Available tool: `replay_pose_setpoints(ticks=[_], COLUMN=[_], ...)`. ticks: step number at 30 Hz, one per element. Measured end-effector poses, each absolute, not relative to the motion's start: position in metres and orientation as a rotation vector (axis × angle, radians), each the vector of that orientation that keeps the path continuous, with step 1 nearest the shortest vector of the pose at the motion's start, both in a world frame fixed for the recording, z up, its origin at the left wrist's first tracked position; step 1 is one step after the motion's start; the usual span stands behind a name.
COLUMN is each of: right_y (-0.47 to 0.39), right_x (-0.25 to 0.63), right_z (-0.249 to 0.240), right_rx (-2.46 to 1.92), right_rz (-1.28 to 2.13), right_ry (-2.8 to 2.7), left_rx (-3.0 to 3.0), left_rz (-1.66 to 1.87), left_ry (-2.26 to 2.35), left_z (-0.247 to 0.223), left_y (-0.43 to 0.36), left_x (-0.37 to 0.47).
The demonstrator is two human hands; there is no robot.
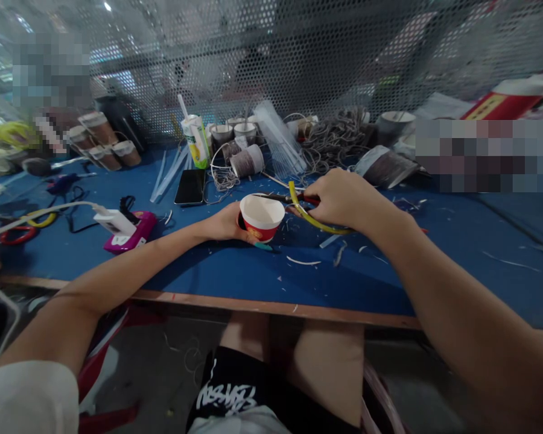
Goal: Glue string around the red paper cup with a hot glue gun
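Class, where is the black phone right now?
In the head view, the phone lies left of centre on the blue table, just in front of the drink carton.

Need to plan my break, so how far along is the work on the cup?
Done: some cutting, it seems, as scraps lie on the table.
In hand: the left hand holds the red cup, and the right hand holds what look like scissors, blades by its rim.
Left: this cup is probably unfinished, but how much remains can't be told.

1 held cup (262, 228), 1 ph. (190, 187), 1 drink ctn. (196, 142)
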State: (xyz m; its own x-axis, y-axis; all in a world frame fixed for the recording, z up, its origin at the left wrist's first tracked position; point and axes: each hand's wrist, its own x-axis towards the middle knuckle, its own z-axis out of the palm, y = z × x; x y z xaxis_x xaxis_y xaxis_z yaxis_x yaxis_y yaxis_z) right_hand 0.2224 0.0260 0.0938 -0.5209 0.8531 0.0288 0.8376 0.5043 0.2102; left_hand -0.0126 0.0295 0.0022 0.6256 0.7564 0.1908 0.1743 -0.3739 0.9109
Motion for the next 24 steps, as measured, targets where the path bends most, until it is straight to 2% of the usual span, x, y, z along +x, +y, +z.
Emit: replay_pose_setpoints(ticks=[17,24], right_y=[0.0246,0.0287], right_x=[0.2182,0.2245], right_z=[0.0930,0.0907], right_rx=[1.467,1.860], right_rz=[0.398,0.319], right_ry=[2.659,2.664], left_rx=[1.901,1.918], left_rz=[0.741,0.791], left_ry=[0.761,0.825], left_z=[0.0047,0.0000], left_y=[0.0282,0.0276], left_x=[-0.0128,-0.0088])
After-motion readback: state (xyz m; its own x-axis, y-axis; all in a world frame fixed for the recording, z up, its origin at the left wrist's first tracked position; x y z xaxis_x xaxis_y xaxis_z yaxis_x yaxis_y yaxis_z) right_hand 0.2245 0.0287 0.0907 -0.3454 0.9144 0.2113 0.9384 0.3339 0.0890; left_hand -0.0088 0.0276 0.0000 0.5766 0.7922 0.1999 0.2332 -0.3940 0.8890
